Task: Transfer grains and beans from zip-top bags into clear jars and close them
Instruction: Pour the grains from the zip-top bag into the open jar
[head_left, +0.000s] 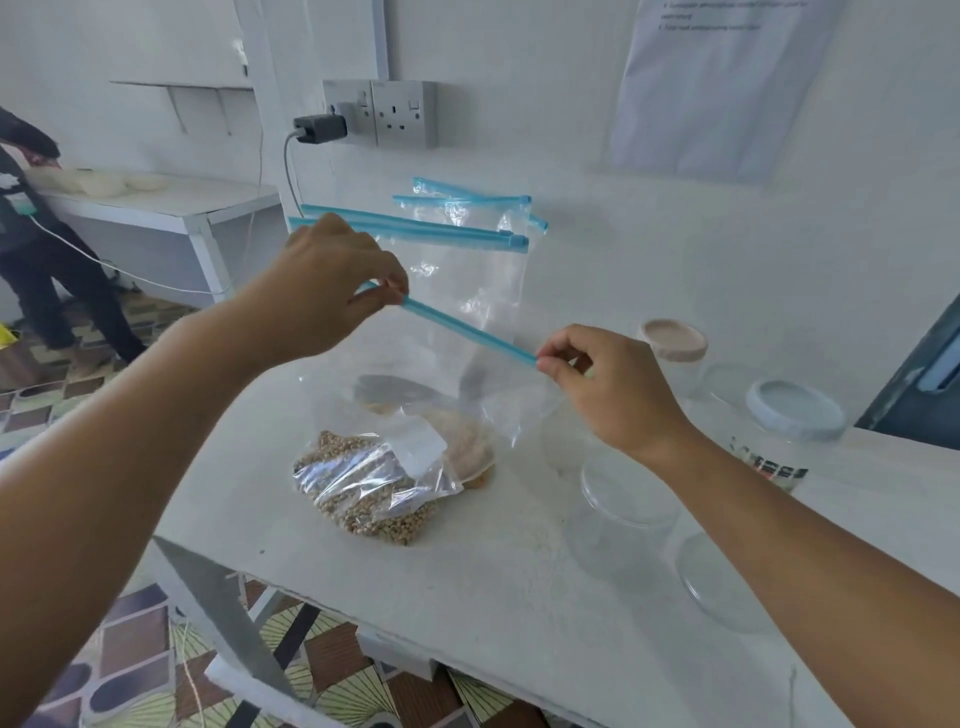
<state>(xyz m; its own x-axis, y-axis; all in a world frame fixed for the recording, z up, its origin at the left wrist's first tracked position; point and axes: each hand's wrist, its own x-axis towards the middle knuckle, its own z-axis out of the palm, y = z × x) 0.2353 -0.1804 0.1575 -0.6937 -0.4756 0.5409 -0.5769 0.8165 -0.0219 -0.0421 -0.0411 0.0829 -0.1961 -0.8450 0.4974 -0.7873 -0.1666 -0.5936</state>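
I hold a clear zip-top bag (457, 374) above the white table (467, 587) by its blue zip strip. My left hand (332, 291) pinches the strip's left end and my right hand (597, 384) pinches its right end. Under it lies a bag of pale beans (363, 488), with a bag of tan grain (467, 441) partly beneath. Two more blue-zipped bags (467, 223) lean against the wall. An open clear jar (623, 514) stands by my right wrist, next to a loose clear lid (722, 582). Two lidded jars stand further right, one with a beige lid (672, 340), one with a pale blue lid (795, 410).
A wall socket with a plugged charger (319, 129) and cable hangs above the table. A paper sheet (717, 88) is taped to the wall. A person (36, 234) stands at far left beside another white table (171, 202). The table's front edge drops to a patterned floor.
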